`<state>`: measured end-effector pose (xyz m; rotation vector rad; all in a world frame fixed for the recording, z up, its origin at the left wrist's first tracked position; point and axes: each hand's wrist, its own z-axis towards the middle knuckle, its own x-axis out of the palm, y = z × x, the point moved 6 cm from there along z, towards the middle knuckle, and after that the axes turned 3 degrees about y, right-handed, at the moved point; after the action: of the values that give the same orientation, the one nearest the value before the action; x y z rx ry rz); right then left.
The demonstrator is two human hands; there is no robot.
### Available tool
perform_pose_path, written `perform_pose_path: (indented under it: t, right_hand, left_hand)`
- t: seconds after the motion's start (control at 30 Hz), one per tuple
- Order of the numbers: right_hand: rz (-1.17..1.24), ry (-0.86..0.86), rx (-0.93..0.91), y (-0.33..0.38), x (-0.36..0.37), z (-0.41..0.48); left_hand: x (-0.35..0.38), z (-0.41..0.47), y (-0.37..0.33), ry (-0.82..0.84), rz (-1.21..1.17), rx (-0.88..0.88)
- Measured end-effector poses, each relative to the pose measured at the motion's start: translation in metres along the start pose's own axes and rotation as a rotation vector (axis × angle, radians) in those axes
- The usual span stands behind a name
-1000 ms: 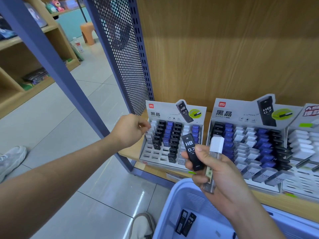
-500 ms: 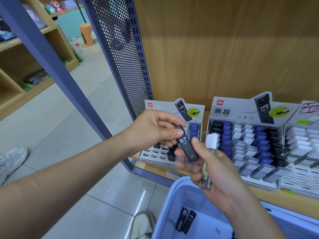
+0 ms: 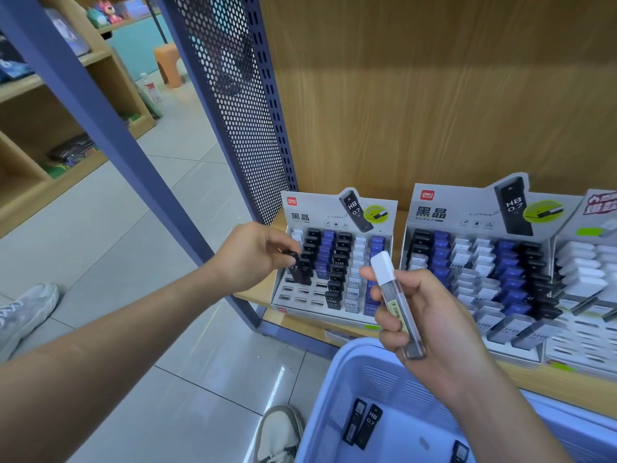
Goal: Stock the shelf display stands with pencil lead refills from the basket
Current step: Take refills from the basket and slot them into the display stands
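1. Left hand point(image 3: 253, 255) first: I see its thumb and fingertips pinching a black refill case point(image 3: 294, 260) near the top end.
2. That case stands roughly upright over the leftmost columns of the left display stand point(image 3: 320, 208), right against the black cases already seated there. I cannot tell whether its foot is in a slot.
3. Bare slots show in the stand's front rows, just below the pinched case.
4. My read of the right hand point(image 3: 430, 322): its fingers are curled round the lower part of a clear lead tube point(image 3: 395, 299). The white cap point(image 3: 384, 267) points up and away from the wrist.
5. The tube is held in the air, well apart from the left hand, in front of the gap between the left stand and the middle display stand point(image 3: 450, 212).
6. Under the right hand sits the pale blue basket point(image 3: 377, 382), just in front of the wooden shelf point(image 3: 293, 320).
7. Two black cases point(image 3: 363, 426) lie side by side on the basket floor, touching neither hand.
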<state>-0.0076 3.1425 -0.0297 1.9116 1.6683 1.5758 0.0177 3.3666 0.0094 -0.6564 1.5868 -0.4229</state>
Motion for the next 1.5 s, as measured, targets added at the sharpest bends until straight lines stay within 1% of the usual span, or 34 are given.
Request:
perform_pose_path:
  t: [0.13,0.3,0.47,0.7,0.93,1.0,1.17,1.33,1.37,1.4,1.43,1.47,1.5]
  right_hand:
    - [-0.007,0.001,-0.011,0.001,0.001,-0.001]
    - [0.004,0.007,-0.025,0.001,0.001,-0.001]
    - [0.019,0.011,-0.033,0.003,0.0,-0.001]
    - [0.023,0.01,-0.03,0.002,-0.001,-0.001]
    - [-0.004,-0.04,-0.049,0.002,-0.005,0.0]
    - [-0.008,-0.051,-0.053,0.002,-0.006,-0.001]
    - [-0.026,-0.051,-0.075,0.002,-0.005,-0.002]
    - [-0.089,-0.079,-0.067,0.001,-0.007,-0.003]
    - [-0.101,-0.073,-0.064,0.001,-0.007,-0.004]
    - [-0.11,-0.068,-0.062,0.001,-0.007,-0.005]
    - [-0.118,-0.062,-0.06,0.002,-0.006,-0.006]
    - [-0.125,-0.056,-0.058,0.002,-0.006,-0.008]
    - [-0.128,-0.048,-0.057,0.003,-0.006,-0.01]
  left_hand:
    - [0.01,0.001,0.004,0.003,0.104,0.027]
    - [0.022,-0.001,0.004,0.034,0.228,0.148]
    - [0.025,-0.001,0.005,0.018,0.255,0.212]
    - [0.024,-0.001,0.006,-0.008,0.372,0.306]
    - [0.032,-0.002,0.003,-0.007,0.426,0.39]
    - [0.037,-0.004,0.005,0.022,0.442,0.412]
    - [0.041,-0.002,0.011,0.041,0.459,0.309]
    - [0.036,0.001,0.0,0.102,0.65,0.259]
    - [0.032,0.001,-0.005,0.098,0.639,0.241]
    - [0.025,0.001,-0.013,0.086,0.548,0.213]
    - [0.018,0.0,-0.023,0.083,0.373,0.175]
    - [0.011,-0.002,-0.035,0.11,0.129,0.135]
    - [0.007,-0.007,-0.049,0.178,-0.123,0.105]
